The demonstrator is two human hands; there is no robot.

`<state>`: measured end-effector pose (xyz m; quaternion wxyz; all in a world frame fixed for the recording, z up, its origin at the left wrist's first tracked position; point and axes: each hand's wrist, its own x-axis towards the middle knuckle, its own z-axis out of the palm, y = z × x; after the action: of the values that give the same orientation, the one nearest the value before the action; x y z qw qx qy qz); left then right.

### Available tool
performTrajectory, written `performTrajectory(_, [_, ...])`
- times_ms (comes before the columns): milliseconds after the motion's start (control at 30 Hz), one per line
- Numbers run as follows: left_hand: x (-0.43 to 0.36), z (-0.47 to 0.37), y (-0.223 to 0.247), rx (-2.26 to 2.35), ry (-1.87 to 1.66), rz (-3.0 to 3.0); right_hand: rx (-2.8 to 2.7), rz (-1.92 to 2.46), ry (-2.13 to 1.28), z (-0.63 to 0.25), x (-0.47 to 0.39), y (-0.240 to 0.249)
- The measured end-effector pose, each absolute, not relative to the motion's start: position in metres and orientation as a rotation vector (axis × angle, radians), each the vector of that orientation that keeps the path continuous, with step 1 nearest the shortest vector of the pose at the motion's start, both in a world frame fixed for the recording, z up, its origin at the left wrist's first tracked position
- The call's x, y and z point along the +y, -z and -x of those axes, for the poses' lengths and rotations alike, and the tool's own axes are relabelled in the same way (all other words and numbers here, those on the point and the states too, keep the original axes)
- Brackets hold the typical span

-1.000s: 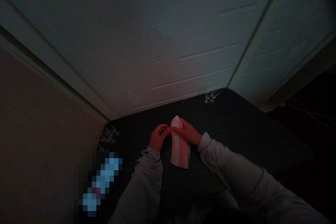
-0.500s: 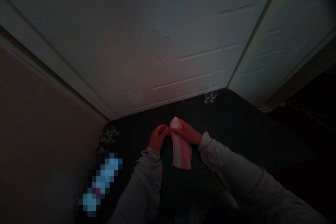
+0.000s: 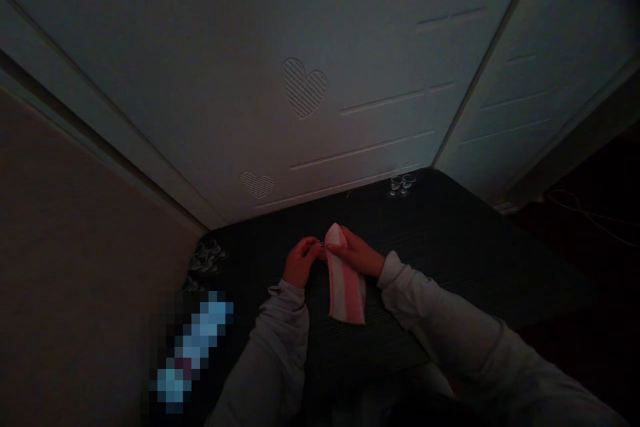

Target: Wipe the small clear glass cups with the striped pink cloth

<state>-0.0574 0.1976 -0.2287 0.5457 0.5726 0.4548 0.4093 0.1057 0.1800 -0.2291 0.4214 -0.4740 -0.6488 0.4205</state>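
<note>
Over the dark table, my right hand (image 3: 363, 253) grips a pink-and-white striped cloth (image 3: 346, 290), its thumb lying across the front. The cloth's upper end is bunched into a rounded tip, and its lower end hangs toward me. Beside it, the fingers of my left hand (image 3: 301, 260) are closed in a pinch on a small glass (image 3: 323, 246). Only a glinting sliver of that glass shows between the fingertips and the cloth, which hides the rest.
Two small stemmed glasses (image 3: 401, 185) stand at the back of the dark table (image 3: 450, 247). Several more glasses (image 3: 206, 257) cluster at its left edge, near a pixelated bright object (image 3: 195, 350). A white panel (image 3: 225, 80) with embossed hearts rises behind.
Both hands stay in nearly the same place. A little more of the glinting glass shows between my left fingers and the cloth.
</note>
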Motion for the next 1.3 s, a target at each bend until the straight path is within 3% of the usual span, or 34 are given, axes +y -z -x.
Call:
performTrajectory(600, [0.198,0.056,0.223,1.105,-0.987,-1.300,-1.388,1.117,-1.179,-0.099,0.176,0.232])
performTrajectory(900, [0.197,0.056,0.225,1.060,-0.968,-1.291,-1.211,1.231,-1.058,-0.101,0.178,0.220])
performTrajectory(1300, [0.201,0.057,0.231,1.120,-1.036,-1.322,-0.834,0.886,-1.544,-0.104,0.188,0.235])
